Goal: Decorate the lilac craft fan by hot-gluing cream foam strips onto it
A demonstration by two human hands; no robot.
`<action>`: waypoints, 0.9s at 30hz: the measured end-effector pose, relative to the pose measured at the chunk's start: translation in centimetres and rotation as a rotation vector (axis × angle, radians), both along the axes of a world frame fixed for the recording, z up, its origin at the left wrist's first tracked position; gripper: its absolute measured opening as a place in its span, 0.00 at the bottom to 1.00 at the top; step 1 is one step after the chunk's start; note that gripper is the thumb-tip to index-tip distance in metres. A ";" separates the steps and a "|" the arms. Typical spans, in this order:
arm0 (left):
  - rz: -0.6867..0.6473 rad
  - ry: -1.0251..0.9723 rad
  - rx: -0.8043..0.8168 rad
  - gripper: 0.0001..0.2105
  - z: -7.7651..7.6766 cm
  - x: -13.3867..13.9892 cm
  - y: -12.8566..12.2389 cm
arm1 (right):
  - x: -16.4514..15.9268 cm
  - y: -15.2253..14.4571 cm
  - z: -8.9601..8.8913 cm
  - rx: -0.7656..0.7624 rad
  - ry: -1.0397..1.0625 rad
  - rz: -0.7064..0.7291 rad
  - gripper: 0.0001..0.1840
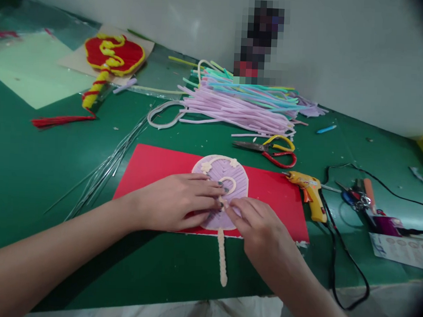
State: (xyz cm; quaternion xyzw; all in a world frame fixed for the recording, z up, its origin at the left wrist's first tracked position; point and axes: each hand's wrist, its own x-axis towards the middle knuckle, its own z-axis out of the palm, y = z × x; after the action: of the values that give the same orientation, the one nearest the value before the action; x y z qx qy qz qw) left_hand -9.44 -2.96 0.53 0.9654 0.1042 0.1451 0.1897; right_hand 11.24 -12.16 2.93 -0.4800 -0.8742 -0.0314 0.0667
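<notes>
A round lilac pipe-cleaner fan (pixel 240 190) with a cream twisted handle (pixel 222 262) lies on a red sheet (pixel 155 163). Cream flowers joined by an arc decorate its top. My left hand (pixel 176 199) rests flat across the fan's left side, fingers stretched out and pressing near its middle. From the right, my right hand (pixel 256 221) pinches the lower end of a curled cream pipe cleaner (pixel 232 182) on the fan's face. The fingertips of both hands nearly meet there and partly hide that end.
Behind the sheet lie scissors (pixel 282 150) and a pile of pipe cleaners (pixel 231 105). A yellow glue gun (pixel 310 193) with a black cord rests on the sheet's right edge. Thin wires (pixel 109 165) and a red-yellow fan (pixel 128 59) are at left. Pliers and keys (pixel 362 200) lie right.
</notes>
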 end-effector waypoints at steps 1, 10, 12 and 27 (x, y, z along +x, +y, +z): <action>-0.001 0.001 0.001 0.14 0.0 0.0 0.0 | 0.2 -0.3 -0.1 -0.005 0.041 -0.030 0.22; 0.013 -0.003 -0.038 0.14 0.0 -0.1 -0.1 | 0.1 -2.4 -1.4 0.067 0.224 -0.057 0.11; 0.019 -0.002 -0.049 0.14 0.0 -0.1 -0.1 | 0.0 -2.4 -1.8 0.059 0.181 -0.044 0.11; 0.116 0.047 -0.242 0.19 0.2 -0.7 0.3 | -1.9 -1.3 0.4 0.113 -0.168 0.149 0.13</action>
State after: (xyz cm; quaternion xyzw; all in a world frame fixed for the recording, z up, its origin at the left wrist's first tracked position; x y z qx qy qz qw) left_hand -10.10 -2.68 0.68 0.9310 0.1812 0.1194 0.2934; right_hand 9.35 -13.45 3.29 -0.4049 -0.9067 -0.1156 0.0224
